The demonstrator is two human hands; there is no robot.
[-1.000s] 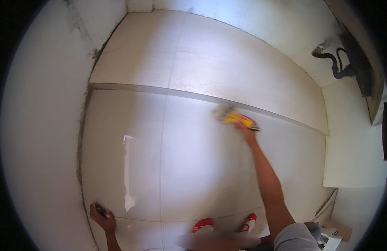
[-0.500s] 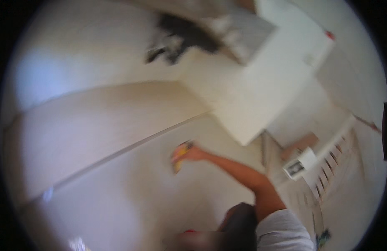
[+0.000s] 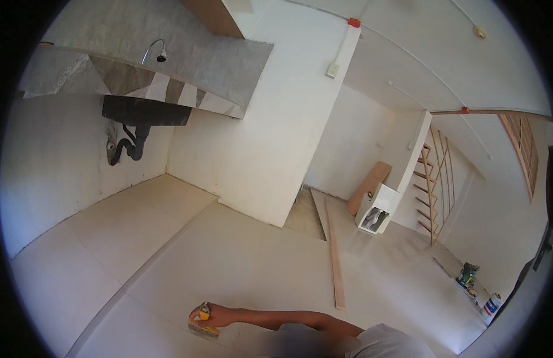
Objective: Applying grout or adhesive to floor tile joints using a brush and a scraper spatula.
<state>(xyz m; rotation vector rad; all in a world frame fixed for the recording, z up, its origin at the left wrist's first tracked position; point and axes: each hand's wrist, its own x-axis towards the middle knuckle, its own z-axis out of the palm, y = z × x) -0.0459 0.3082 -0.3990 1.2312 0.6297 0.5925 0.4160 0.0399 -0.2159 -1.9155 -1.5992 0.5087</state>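
Observation:
My right hand (image 3: 209, 314) is low in the view, its bare arm reaching in from the lower right under a short pale sleeve. Its fingers are closed round a small yellow hand tool (image 3: 206, 330) with a flat lower part; its exact kind is too small to make out. The tool is at or just over the pale tiled floor (image 3: 169, 286), near thin tile joints; whether it touches cannot be told. A dark, blurred shape covers part of the view beside my arm. My left hand is out of view.
A low ledge (image 3: 139, 271) crosses the floor at left. Beyond hang a dark sink (image 3: 146, 110) and its drain pipe. A wooden plank (image 3: 335, 256) lies right of centre, near a white box (image 3: 378, 209). Power tool (image 3: 467, 274) and can (image 3: 491, 307) stand far right.
The view has swung and steadied, now showing more of the room on the right. My right hand appears lower and further left, still closed round the yellow tool.

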